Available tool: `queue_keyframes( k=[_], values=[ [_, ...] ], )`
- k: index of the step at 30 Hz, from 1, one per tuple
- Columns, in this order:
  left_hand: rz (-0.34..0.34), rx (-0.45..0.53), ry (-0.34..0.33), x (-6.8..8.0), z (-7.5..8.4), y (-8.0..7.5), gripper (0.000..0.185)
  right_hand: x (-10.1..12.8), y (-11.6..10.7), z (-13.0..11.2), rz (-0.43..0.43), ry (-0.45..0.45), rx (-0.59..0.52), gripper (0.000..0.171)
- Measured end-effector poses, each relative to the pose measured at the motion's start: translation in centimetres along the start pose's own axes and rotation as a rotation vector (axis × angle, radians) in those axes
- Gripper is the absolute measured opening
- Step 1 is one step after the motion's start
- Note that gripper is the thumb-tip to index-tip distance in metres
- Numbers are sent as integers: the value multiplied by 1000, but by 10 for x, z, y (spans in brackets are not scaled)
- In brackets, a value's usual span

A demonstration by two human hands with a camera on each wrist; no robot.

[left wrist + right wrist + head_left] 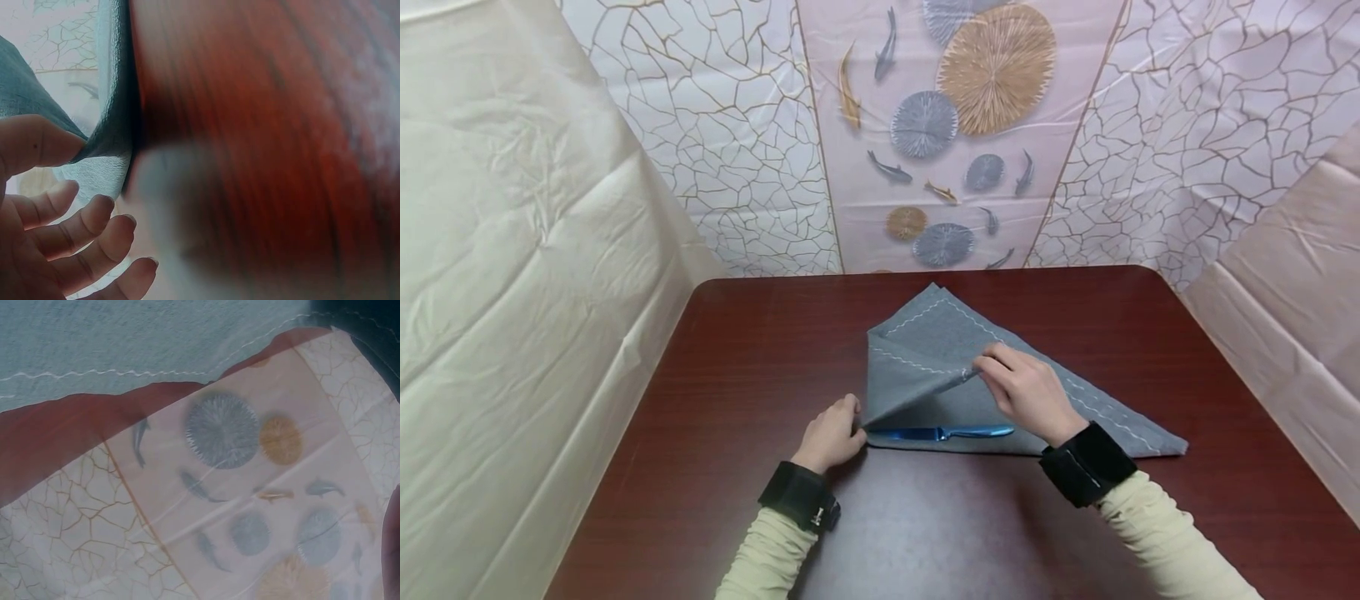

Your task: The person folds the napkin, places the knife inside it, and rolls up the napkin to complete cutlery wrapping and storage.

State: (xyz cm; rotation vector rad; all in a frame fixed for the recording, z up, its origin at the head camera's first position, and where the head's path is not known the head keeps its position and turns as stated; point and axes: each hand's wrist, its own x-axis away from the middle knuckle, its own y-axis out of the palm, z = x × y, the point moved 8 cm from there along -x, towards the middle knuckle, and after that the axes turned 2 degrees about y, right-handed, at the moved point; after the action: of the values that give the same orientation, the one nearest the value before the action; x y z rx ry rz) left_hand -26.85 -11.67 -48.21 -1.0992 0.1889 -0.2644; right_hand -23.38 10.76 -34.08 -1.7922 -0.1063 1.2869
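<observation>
While the grey napkin (947,367) lies mid-table (745,350), folded to a triangle with its point toward the far wall, the right hand (1026,392) pinches a flap by its stitched edge and holds it raised; the left hand (832,433) pins the near-left corner, thumb pressing cloth in the left wrist view, the other fingers (87,219) loosely spread and off it; a blue knife (940,432) lies along the near edge, blade tucked toward the left corner, handle out to the right; the cloth looks soft, light and floppy, likely to sag or slip its crease unless taken at a corner or hem; the knife looks stiff and smooth, best taken by the handle; hard to say how far the blade runs under the flap; the right wrist view shows only cloth, table edge and patterned backdrop (250,506), no fingers; the left wrist view blurs heavily.
</observation>
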Motion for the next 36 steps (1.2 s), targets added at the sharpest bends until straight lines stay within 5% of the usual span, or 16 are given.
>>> queue_keyframes(
  k=[14, 26, 33, 36],
  values=[
    [-17, -17, 71, -4, 11, 3, 23, 11, -14, 13, 0, -3, 26, 31],
    [-46, -75, 110, 3, 17, 8, 52, 58, -10, 19, -59, 10, 52, 40],
    [-51, -72, 127, 9, 19, 16, 47, 89, 0, 22, -124, 34, 61, 42],
    [-31, -74, 138, 10, 20, 15, 45, 97, 5, 24, -161, 43, 56, 29]
  ],
)
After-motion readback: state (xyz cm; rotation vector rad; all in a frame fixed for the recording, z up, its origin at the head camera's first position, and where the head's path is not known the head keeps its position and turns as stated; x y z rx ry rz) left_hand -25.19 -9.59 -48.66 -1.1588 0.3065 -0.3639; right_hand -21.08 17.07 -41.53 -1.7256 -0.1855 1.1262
